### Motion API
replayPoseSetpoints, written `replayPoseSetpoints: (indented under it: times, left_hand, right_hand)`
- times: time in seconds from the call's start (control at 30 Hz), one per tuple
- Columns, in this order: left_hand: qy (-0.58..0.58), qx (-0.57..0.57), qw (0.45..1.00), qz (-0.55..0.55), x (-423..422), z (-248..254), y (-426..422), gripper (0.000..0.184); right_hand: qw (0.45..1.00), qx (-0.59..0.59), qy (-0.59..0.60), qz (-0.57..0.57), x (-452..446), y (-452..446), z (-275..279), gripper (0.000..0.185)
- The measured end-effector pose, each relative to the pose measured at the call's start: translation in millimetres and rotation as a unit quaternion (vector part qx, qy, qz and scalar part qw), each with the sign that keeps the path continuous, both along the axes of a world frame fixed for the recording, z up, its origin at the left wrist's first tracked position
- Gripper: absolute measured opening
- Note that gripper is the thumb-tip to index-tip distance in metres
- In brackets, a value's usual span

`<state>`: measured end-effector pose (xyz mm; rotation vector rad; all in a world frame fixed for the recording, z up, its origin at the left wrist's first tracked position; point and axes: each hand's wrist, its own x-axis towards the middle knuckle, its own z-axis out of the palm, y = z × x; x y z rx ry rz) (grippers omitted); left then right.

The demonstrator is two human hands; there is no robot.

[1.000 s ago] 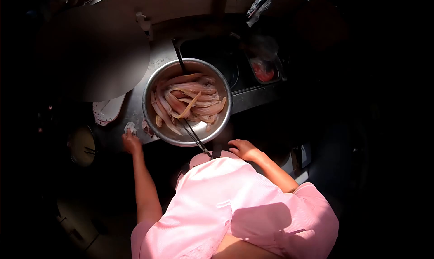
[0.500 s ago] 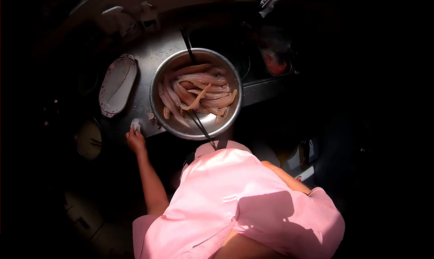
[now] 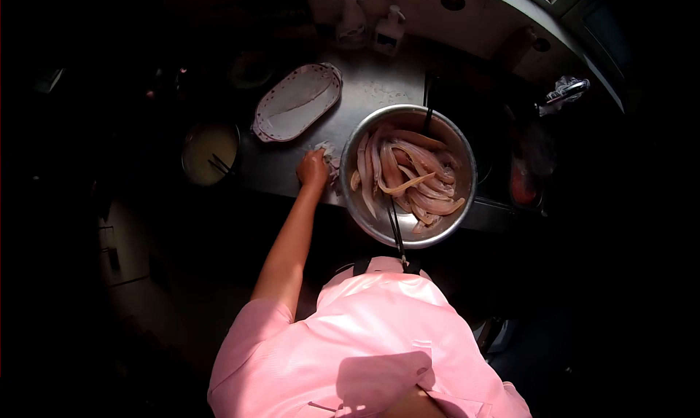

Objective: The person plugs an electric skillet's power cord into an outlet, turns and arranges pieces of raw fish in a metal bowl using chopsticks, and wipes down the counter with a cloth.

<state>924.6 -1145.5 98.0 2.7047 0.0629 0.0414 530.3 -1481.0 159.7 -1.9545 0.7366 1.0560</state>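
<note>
My left hand [image 3: 313, 169] is closed on a crumpled white tissue or cloth [image 3: 325, 148], pressed to the metal counter [image 3: 364, 83]. Pinkish scraps [image 3: 335, 172] lie beside it. Just to the right, a large steel bowl [image 3: 417, 241] contains many long, pale pink strips of raw fish or meat [image 3: 408, 172]. A pair of thin dark sticks or cords [image 3: 396, 228] crosses the bowl's near rim. Beyond my hand lies an oval white dish [image 3: 295, 112] with a dark-patterned edge. My right hand is out of view.
At the left stands a bowl of pale liquid [image 3: 208, 155] with chopsticks [image 3: 220, 164] in it. A spray bottle [image 3: 351, 21] and a pump bottle [image 3: 390, 32] stand at the back. Further right, a container with something red [image 3: 523, 185] sits in shadow.
The view has swung left, so everything appears further right. My left hand has moved closer to the steel bowl with the white tissue or cloth. My right forearm has left the view.
</note>
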Motion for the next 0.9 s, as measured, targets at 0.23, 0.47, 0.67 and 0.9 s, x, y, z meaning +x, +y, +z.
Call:
replayPoseSetpoints:
  times: [0.23,0.47,0.67,0.9]
  left_hand:
    - [-0.064,-0.134,0.985,0.086,32,19,19,0.022]
    - [-0.051,-0.194,0.976,0.089,22,17,27,0.026]
    - [-0.056,-0.134,0.981,-0.125,-10,26,3,0.031]
    - [-0.031,-0.055,0.988,-0.142,-58,3,-8,0.019]
  right_hand:
    - [1.0,-0.003,-0.021,-0.001,9,-4,-3,0.035]
    - [0.999,-0.006,-0.022,-0.022,3,-1,3,0.035]
    - [0.999,-0.008,-0.016,-0.032,1,0,3,0.034]
    - [0.999,-0.002,-0.015,-0.032,7,-4,-4,0.033]
